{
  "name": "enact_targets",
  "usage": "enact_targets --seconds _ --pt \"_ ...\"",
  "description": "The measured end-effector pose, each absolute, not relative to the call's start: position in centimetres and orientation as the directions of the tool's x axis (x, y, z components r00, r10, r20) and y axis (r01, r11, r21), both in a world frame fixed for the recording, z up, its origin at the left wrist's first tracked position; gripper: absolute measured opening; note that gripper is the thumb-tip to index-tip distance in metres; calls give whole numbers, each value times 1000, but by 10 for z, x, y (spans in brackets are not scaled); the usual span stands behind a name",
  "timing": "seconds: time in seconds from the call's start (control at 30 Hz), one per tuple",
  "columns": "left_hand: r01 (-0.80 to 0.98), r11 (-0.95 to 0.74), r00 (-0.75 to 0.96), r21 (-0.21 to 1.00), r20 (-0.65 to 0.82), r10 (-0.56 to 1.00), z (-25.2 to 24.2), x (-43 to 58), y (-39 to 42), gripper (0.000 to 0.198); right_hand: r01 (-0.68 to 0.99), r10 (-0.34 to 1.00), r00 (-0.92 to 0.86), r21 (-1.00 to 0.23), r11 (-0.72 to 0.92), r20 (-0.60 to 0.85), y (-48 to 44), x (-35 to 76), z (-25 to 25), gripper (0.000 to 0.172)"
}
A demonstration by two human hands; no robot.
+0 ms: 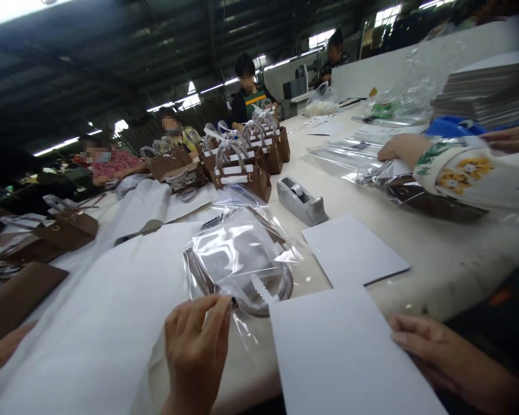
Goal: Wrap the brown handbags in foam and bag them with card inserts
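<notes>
A brown handbag in a clear plastic bag (pixel 236 248) lies in front of me, its wrapped handles (pixel 253 308) curving towards me. My left hand (pixel 199 340) is closed in a pinch at the near edge of the plastic bag, beside a handle end. On the right, my right hand (pixel 436 351) grips a white sheet of board (pixel 328 346) by its right edge, thumb on top and the other fingers partly hidden. The board is tilted over the table's front edge, its far edge close to the bag. Another white board (pixel 354 248) lies flat just beyond it.
A grey tape dispenser (pixel 301 200) stands beyond the boards. Brown handbags (pixel 242 173) fill the table's middle. At the right, a co-worker's sleeved arm (pixel 467 170) reaches over plastic-wrapped goods. Another person's hand (pixel 4 349) is at the lower left, near white sheeting (pixel 104 311).
</notes>
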State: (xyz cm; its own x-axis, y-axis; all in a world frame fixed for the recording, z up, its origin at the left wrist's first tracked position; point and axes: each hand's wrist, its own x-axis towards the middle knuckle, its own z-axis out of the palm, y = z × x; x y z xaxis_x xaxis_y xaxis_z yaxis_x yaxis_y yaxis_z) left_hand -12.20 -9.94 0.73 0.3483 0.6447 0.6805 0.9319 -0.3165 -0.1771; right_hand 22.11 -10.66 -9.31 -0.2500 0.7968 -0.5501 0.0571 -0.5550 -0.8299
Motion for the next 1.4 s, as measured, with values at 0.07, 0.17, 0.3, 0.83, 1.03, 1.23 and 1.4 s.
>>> enact_targets --seconds 0.07,0.17,0.3,0.83,1.03,1.23,1.4 --pt "947 -316 266 -57 691 672 22 -125 -96 15 -24 793 -371 -849 -528 -483 -97 191 -82 31" --pt "952 -301 183 57 684 706 35 -123 -95 13 -194 836 -381 -850 -489 -395 -82 154 -67 27" --pt "943 -325 200 69 664 720 38 -118 -94 11 -392 910 -197 -822 -414 -365 -58 112 -55 25" --pt "932 -361 250 27 674 695 12 -115 -70 10 -554 950 -235 -775 -304 -205 -3 43 -12 20" --pt "948 -318 242 -9 671 701 21 -120 -68 19 -562 928 -260 -739 -370 -267 11 28 -11 11" --pt "921 -390 288 12 654 700 21 -122 -68 13 -468 866 -367 -736 -488 -340 14 24 -19 10" --pt "943 -301 321 -143 639 699 17 -121 -65 30 40 903 -421 -997 -73 -83 -15 95 -24 34"
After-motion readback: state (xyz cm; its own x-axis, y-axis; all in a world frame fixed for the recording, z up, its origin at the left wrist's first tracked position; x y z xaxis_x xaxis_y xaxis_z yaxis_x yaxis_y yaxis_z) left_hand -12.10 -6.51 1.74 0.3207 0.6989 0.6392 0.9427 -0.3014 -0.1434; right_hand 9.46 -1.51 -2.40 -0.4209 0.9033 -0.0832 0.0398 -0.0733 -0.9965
